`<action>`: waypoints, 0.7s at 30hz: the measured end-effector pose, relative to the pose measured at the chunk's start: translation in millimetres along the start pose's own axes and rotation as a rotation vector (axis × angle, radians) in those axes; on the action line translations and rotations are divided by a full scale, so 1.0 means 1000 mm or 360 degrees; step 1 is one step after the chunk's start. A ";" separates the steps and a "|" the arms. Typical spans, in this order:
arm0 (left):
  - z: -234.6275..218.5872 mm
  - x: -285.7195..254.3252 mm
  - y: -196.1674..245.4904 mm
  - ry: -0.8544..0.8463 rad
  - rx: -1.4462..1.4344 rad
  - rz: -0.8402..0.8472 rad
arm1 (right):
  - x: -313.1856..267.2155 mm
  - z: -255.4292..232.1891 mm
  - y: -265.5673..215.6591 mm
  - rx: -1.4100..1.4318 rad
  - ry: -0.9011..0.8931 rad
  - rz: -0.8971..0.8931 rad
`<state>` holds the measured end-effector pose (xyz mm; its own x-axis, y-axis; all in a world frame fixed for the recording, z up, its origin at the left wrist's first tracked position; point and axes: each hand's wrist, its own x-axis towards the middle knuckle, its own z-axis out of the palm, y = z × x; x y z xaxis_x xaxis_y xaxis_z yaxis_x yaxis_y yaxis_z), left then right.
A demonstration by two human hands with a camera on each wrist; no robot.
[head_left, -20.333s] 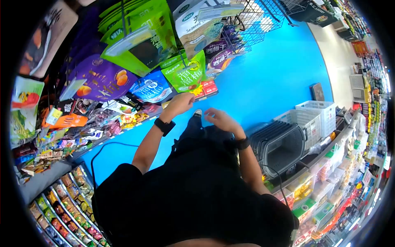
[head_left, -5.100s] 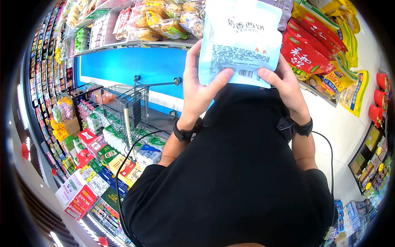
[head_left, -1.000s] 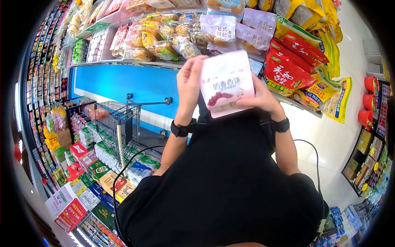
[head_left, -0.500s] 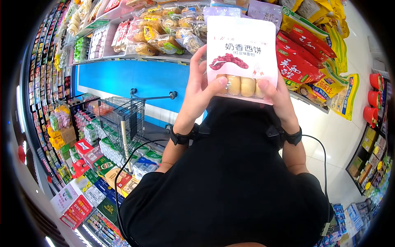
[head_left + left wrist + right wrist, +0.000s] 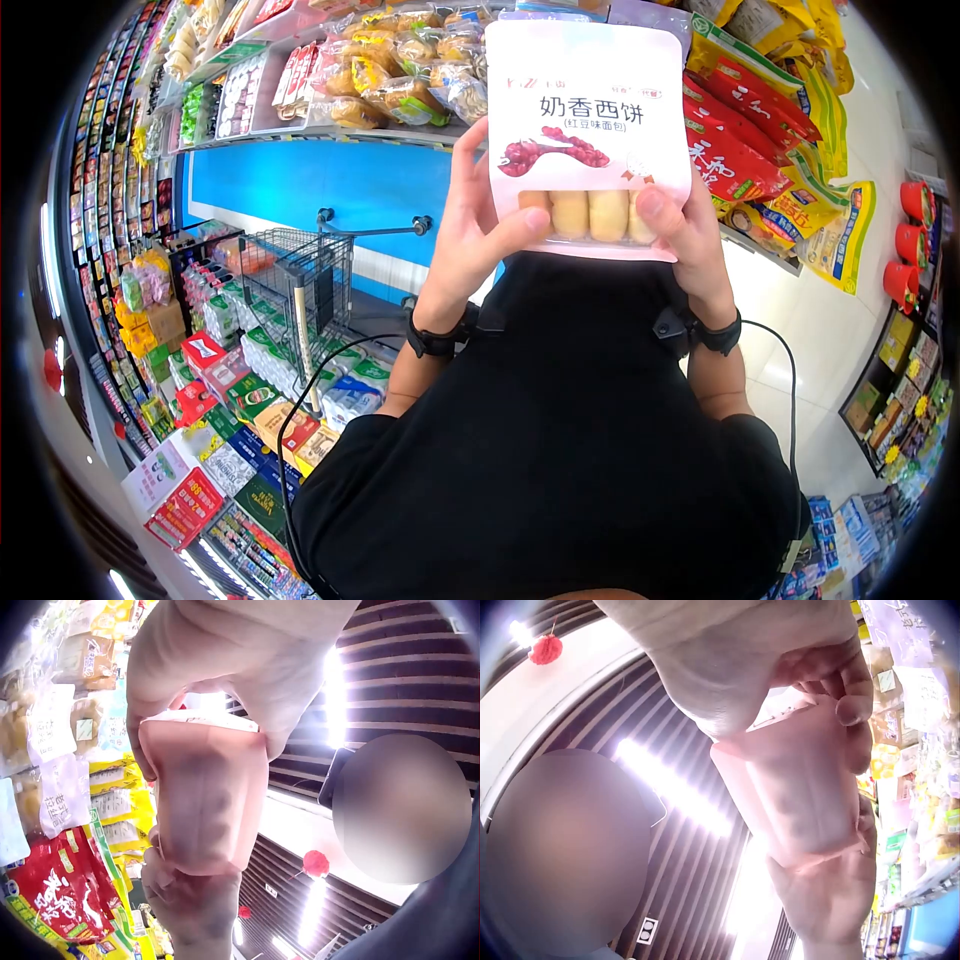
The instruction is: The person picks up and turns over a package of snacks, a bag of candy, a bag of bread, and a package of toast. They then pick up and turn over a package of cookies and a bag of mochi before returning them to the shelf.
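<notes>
Where the long shelf crosses ahead of me, bagged breads lie heaped toward the left, with a blue area below its edge. Black shirt, mine, fills the lower middle of the head view. To the left, a wire shopping cart, tilted in the curved view; drink packs and boxes crowd near it. Red bags with white lettering sit at the right, yellow bags next to them. Nearest item: a pink-and-white pouch, raised in front of me between both hands, apart from my shirt, its printed front toward the head view. Both wrist views catch the pouch's plain pink side, darker shapes showing faintly through. Left hand: partly closed on the pouch's left side, thumb flat over the lower left corner of the front, fingers bent round the edge and behind. Right hand: matching grip at the lower right, thumb pressed on the front by the window, the rest of its fingers mostly hidden behind in the head view. Black band on each wrist. Dark red beans printed across the pouch's middle, under large dark characters. Smallest noted: pale rolls, upright side by side behind the clear window along the bottom, the outer ones partly covered near my thumbs.
</notes>
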<state>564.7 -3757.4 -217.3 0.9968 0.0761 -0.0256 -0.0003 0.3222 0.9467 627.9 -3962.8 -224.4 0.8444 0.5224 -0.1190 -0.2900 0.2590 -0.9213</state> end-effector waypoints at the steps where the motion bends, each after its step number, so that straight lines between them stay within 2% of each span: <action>1: -0.001 -0.001 -0.001 -0.0020 -0.0010 -0.0012 | 0.001 -0.001 0.001 0.0004 -0.0002 -0.0008; 5: 0.001 0.000 -0.001 0.0000 0.0017 -0.0022 | 0.002 0.002 -0.001 0.0017 0.0026 0.0032; 6: 0.004 0.001 0.000 0.0105 0.0012 -0.0032 | 0.003 0.003 0.001 0.0016 0.0026 0.0034; 8: 0.007 0.001 -0.002 0.0211 0.0008 -0.0043 | 0.009 0.004 0.010 -0.0396 0.0238 0.0029; 9: 0.007 0.001 -0.006 0.0332 0.0300 0.0129 | 0.010 0.003 0.009 -0.0808 0.0295 -0.0074; 11: 0.008 0.002 -0.011 0.0519 0.0727 0.0435 | 0.013 0.000 0.015 -0.0801 0.0198 -0.0145; 12: 0.011 0.002 -0.011 0.0521 0.0732 0.0437 | 0.014 0.000 0.016 -0.0789 0.0092 -0.0217; 13: 0.015 0.001 -0.009 0.0450 0.0859 0.0581 | 0.012 0.003 0.015 -0.0618 -0.0025 -0.0221; 14: 0.021 -0.001 -0.007 0.0374 0.0983 0.0724 | 0.013 0.007 0.017 -0.0614 -0.0026 -0.0219; 15: 0.028 -0.003 -0.006 0.0330 0.0913 0.0744 | 0.013 0.009 0.019 -0.0405 -0.0064 -0.0253; 16: 0.027 -0.006 -0.006 0.0277 0.1125 0.0845 | 0.013 0.010 0.019 -0.0197 -0.0099 -0.0288; 18: 0.034 -0.009 0.012 0.0061 0.1215 0.0950 | 0.011 0.002 0.009 0.0355 -0.0297 0.0120; 19: 0.032 -0.013 0.011 -0.0118 0.1099 0.0897 | 0.009 0.000 0.007 0.0381 -0.0265 0.0172; 21: 0.031 -0.012 0.008 -0.0094 0.1128 0.0943 | 0.006 0.001 0.004 0.0414 -0.0227 0.0232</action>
<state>555.1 -3785.0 -199.7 0.8521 -0.0104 0.5233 -0.4814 -0.4077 0.7759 631.1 -3958.2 -228.6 0.7192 0.6730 -0.1726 -0.5239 0.3622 -0.7709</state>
